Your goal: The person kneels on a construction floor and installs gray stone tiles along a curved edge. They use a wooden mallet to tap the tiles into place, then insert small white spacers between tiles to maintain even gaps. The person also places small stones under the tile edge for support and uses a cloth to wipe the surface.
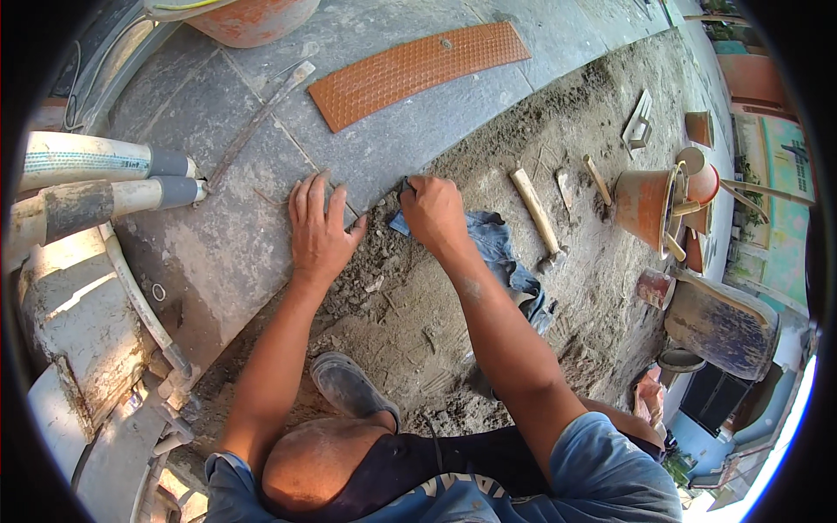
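Observation:
My left hand (319, 228) lies with its fingers spread on the grey floor tile (209, 253), close to the tile's edge. At that same edge, just to the right, my right hand (433, 212) is closed. A small dark bit shows by its fingers, but what it grips is mostly hidden. A blue cloth (493, 240) lies crumpled on the sandy soil, partly under my right wrist and forearm. Farther right, a hammer (535, 209) with a pale wooden handle rests on the soil, its head toward me.
A brown textured strip (418, 74) lies on the tiles ahead, near a thin stick (253, 131). White pipes (105, 166) stand at left. On the right are a metal trowel-like tool (639, 122), an orange-brown bucket (643, 205) and a dirty wheelbarrow-like tub (719, 322).

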`<state>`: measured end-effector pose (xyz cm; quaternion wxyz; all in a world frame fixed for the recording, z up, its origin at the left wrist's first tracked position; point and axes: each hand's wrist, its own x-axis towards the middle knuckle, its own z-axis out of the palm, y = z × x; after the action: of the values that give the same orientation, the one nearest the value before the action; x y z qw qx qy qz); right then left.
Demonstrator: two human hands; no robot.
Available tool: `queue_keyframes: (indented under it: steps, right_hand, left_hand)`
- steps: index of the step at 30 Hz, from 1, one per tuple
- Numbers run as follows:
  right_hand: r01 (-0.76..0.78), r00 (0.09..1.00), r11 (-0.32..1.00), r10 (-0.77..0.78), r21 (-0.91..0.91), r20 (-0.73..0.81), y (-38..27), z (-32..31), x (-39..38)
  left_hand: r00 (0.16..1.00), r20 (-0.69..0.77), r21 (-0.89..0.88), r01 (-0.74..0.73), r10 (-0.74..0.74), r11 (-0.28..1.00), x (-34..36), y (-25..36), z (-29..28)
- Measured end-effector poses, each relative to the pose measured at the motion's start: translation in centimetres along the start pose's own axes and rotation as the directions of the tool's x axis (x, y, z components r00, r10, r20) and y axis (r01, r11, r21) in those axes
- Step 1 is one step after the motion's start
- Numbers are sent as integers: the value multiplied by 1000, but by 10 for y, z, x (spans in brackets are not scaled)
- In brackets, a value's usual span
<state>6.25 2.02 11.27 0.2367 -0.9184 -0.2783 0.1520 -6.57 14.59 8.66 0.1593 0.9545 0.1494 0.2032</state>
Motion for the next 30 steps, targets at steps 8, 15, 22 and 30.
queue_keyframes:
  steps: [8,15,22,30]
  right_hand:
    - [115,990,993,-116,29,76,-10,13,-15]
    - [255,618,884,-461,393,637,-38,22,-64]
    - [174,390,907,-421,383,819,16,16,-162]
    - [136,478,955,-297,265,827,29,-50,-159]
  left_hand:
    - [996,-86,-449,-22,-18,893,-6,-20,-12]
    - [958,-183,-715,23,-219,699,-14,-33,2]
    - [999,-40,-91,-12,8,996,-1,5,-2]
    - [996,-13,64,-88,89,994,3,11,8]
